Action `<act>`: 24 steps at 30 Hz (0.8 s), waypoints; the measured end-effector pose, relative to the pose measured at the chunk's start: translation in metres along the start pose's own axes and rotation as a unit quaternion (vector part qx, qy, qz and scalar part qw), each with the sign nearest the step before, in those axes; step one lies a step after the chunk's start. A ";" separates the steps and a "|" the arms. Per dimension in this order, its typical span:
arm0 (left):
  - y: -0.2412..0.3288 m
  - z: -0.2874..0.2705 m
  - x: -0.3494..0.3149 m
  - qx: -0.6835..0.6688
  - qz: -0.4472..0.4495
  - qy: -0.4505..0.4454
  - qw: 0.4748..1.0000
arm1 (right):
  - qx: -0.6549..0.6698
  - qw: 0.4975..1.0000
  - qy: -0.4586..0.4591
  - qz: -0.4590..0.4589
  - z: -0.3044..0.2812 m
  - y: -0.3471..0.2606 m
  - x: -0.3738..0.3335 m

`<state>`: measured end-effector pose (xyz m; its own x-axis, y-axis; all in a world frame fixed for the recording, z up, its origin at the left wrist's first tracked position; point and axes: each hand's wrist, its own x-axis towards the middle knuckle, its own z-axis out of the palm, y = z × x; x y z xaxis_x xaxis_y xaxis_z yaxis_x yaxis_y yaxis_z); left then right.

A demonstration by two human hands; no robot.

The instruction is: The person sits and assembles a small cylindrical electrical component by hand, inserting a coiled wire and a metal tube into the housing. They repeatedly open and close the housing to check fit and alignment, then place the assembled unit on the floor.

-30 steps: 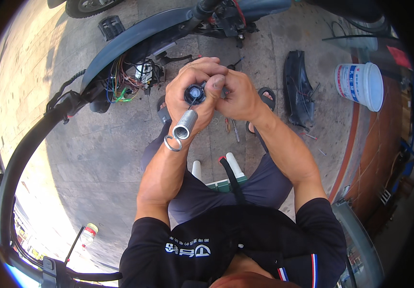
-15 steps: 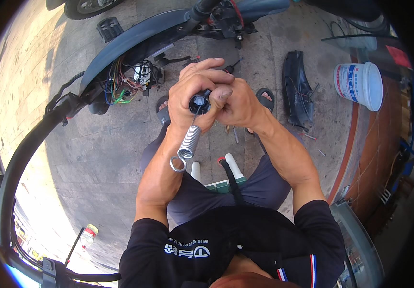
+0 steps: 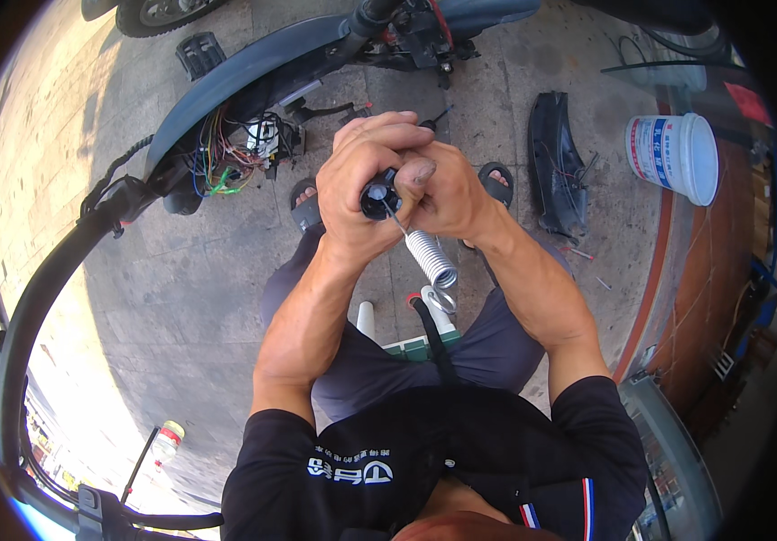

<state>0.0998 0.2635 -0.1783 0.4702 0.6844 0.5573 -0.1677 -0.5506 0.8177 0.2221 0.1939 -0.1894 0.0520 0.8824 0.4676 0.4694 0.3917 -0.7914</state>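
My left hand (image 3: 359, 203) is closed round a black cylindrical part (image 3: 381, 198), whose hollow end faces up and shows a pale core. A silver coil spring (image 3: 431, 259) dangles from that end by a straight wire and ends in a loop over my lap. Pressed against the left hand is my right hand (image 3: 451, 194); its fingers are curled and its thumb lies beside the part's rim. What the right fingers grip is hidden between the hands.
A dark frame with a curved panel (image 3: 235, 86) arches at the upper left, with loose coloured wires (image 3: 221, 158) below it. Right of my feet lie a black curved shell (image 3: 558, 167) and a white bucket (image 3: 672, 158). A green-and-white stool (image 3: 406, 348) is under me.
The spring has swung from left to right below my hands. My hands keep their hold, and the part has tilted slightly and shifted a little to the right.
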 end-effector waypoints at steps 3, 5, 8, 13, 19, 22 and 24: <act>0.001 0.001 0.000 -0.002 0.002 -0.004 1.000 | -0.003 1.000 -0.005 -0.022 -0.001 0.001 0.002; 0.002 0.002 0.000 -0.007 -0.003 -0.004 1.000 | -0.026 1.000 0.010 0.003 -0.003 0.000 0.001; 0.006 0.002 -0.004 0.010 -0.020 -0.017 1.000 | -0.043 0.999 0.021 0.024 -0.003 0.000 0.001; 0.007 0.002 -0.005 -0.006 -0.046 -0.011 0.999 | -0.061 0.998 0.028 0.016 -0.001 0.002 0.000; 0.007 0.001 -0.005 -0.004 -0.047 -0.022 0.999 | -0.058 0.997 0.023 0.043 -0.001 0.003 -0.003; 0.004 0.000 -0.006 -0.040 -0.064 -0.015 0.997 | -0.048 0.997 0.025 0.048 0.000 0.005 -0.002; 0.002 -0.001 -0.006 -0.051 -0.073 0.009 0.996 | -0.042 0.997 0.032 0.058 -0.001 0.006 0.001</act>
<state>0.0959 0.2593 -0.1798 0.4800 0.7628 0.4332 -0.1858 -0.3943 0.9000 0.2257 0.1973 -0.1931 0.1643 0.9011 0.4013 0.5284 0.2631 -0.8072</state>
